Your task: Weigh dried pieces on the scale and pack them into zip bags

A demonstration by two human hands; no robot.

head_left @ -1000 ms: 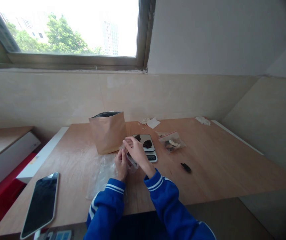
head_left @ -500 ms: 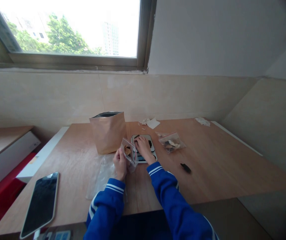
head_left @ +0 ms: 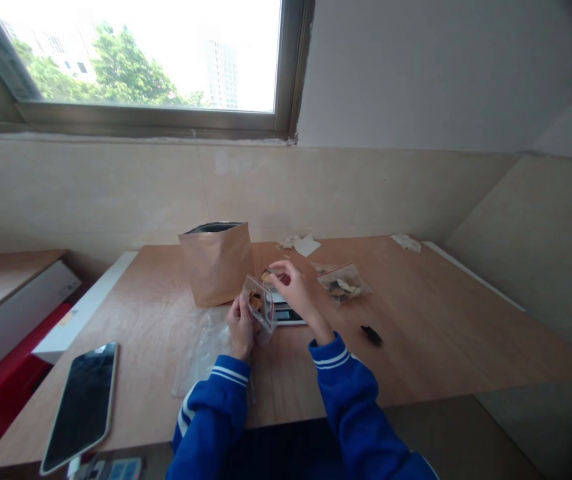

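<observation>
Your left hand (head_left: 241, 327) has its fingers pinched on the rim of an open clear bag (head_left: 268, 319), just above the counter (head_left: 431, 313); brown pieces (head_left: 255, 301) lie inside. The fingers of your right hand (head_left: 293, 290) grasp one brown piece (head_left: 267, 276) over the scale (head_left: 284, 316), near the bag's mouth, not in it.

Progress, judged: partway. Held bag part-filled, unsealed; a second bag (head_left: 349, 283), right of the scale, contains mixed pieces. Left over: the pinched piece and a dark piece (head_left: 371, 335) lying loose on the counter.

Unclear: your right hand covers much of the scale's plate, so its load cannot be told; readout illegible; the inside of the brown pouch (head_left: 219, 270) is hidden.
</observation>
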